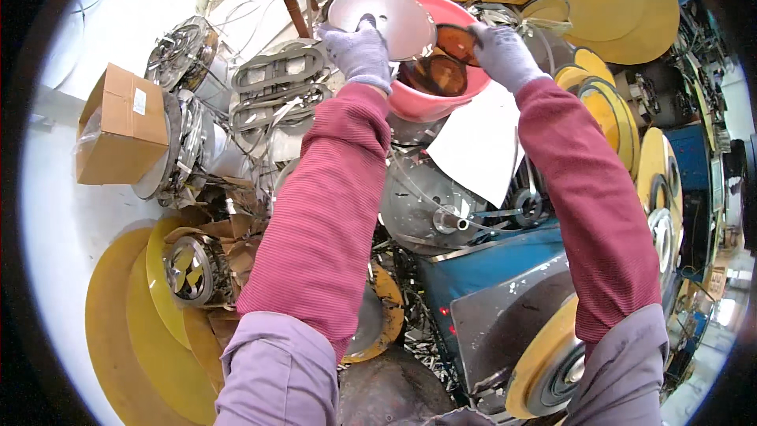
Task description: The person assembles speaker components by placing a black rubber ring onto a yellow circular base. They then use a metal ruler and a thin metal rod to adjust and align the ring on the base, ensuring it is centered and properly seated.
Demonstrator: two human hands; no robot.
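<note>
I have two red sleeves filling much of my view, running up from the lower edge. Large yellow discs lean against the wall at lower left, and a blue panel sits right of centre, low in the frame. A pink basin stands at upper centre, with a cardboard box at far left and a white sheet just below the basin's right side. At upper centre, my left hand, gloved, grasps a pale disc, thumb on its face, tilted across the basin's left side. To its right, my right hand, also gloved, has its fingers at the edge of a small brown disc over the basin; I cannot tell whether they are closed on it. Another brown disc lies inside.
</note>
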